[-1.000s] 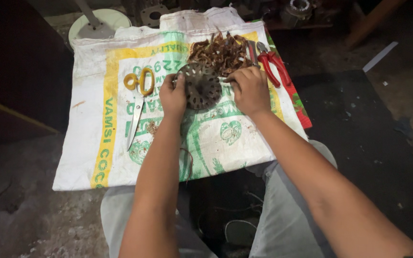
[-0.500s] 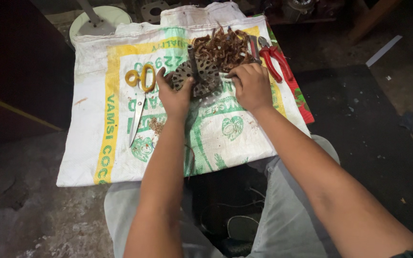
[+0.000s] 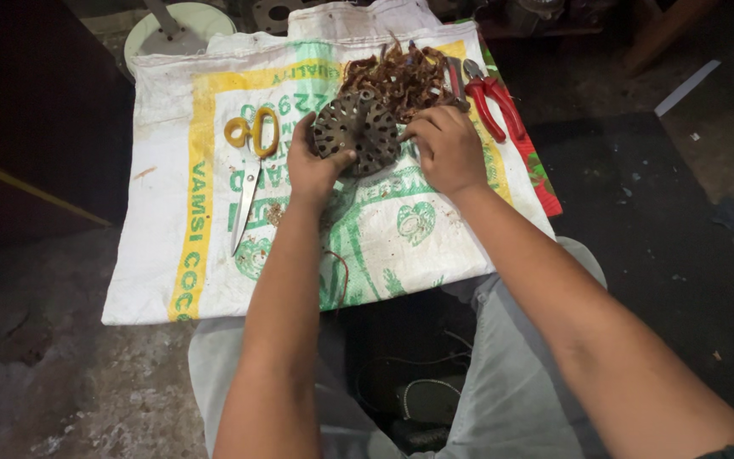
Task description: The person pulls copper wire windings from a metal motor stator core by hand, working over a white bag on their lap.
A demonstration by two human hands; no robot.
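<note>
The left hand (image 3: 314, 170) grips the round metal piece with holes (image 3: 357, 132), tilted up over the white sack (image 3: 214, 246), while the right hand (image 3: 448, 151) pinches at its right edge, near the brown wire pile (image 3: 401, 76), likely pulling wire out, which needs a steady hold.

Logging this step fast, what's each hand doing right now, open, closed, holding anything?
Left hand: closed on the round perforated metal core, tilting it up.
Right hand: fingers curled at the core's right edge; a firm grip cannot be told.

Printed sack (image 3: 206, 255) on floor: scissors (image 3: 250, 166), pliers (image 3: 493, 100), probably copper wire (image 3: 401, 76).
</note>
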